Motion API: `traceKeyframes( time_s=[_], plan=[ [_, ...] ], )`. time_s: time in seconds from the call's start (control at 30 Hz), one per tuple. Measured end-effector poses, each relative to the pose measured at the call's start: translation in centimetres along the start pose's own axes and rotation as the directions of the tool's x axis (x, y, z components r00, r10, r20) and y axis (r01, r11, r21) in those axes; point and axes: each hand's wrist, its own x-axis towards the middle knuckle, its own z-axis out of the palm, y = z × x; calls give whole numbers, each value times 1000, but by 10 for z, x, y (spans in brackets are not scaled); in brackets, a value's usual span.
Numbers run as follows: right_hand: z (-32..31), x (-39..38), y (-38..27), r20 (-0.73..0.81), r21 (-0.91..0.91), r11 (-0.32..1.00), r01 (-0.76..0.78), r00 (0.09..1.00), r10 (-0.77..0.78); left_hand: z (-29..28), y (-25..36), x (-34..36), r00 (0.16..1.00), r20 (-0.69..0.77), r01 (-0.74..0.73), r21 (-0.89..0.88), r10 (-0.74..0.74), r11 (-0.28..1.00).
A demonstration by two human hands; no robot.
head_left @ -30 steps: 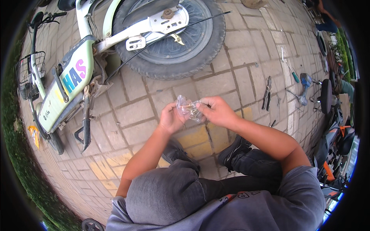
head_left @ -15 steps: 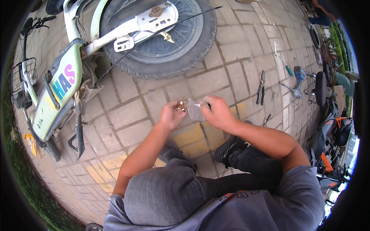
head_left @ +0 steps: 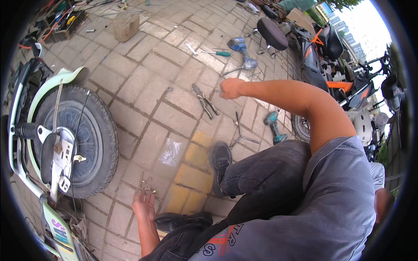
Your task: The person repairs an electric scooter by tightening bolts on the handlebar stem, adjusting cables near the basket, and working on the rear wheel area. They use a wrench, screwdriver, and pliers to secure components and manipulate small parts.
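My left hand (head_left: 143, 203) is low at the left, beside my shoe, with its fingers stretched out. Small brass-coloured metal parts (head_left: 152, 190), one of them long and thin like a screw, lie at its fingertips. Whether any still rest on the fingers is hard to see. A clear plastic bag (head_left: 170, 152) lies on the paving ahead of that hand. My right hand (head_left: 231, 88) reaches far out over the paving, fingers curled in; what they hold, if anything, is hidden. Closest to it are pliers (head_left: 204, 101) and a blue impact wrench (head_left: 244, 54).
A scooter's wheel (head_left: 76, 139) lies at the left. A green-handled screwdriver (head_left: 217, 53), a three-armed wrench (head_left: 240, 132) and a teal power tool (head_left: 274, 127) lie on the paving. Behind are a stone block (head_left: 126, 27), a tool box (head_left: 65, 27) and a parked scooter (head_left: 320, 65).
My view has turned to the right. The plastic bag has left my right hand and lies on the ground. My right arm has stretched outward; my left hand is lower, with its fingers straighter.
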Motion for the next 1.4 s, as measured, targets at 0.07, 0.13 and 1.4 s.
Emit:
traceKeyframes(
  time_s=[0.07, 0.13, 1.4],
  plan=[
    [9, -14, 87, -164, 125, 964, -234, 954, 253, 6, 0, -3, 1000, -17, 23, 46, -22, 999],
    [25, -26, 135, -288, 308, 898, -313, 869, 402, 19, 2, -17, 997, -71, -32, 98, 40, 995],
    [61, 240, 194, -272, 205, 900, -384, 861, 429, 26, 27, -105, 971, -90, -61, 799, 220, 598]
  ],
)
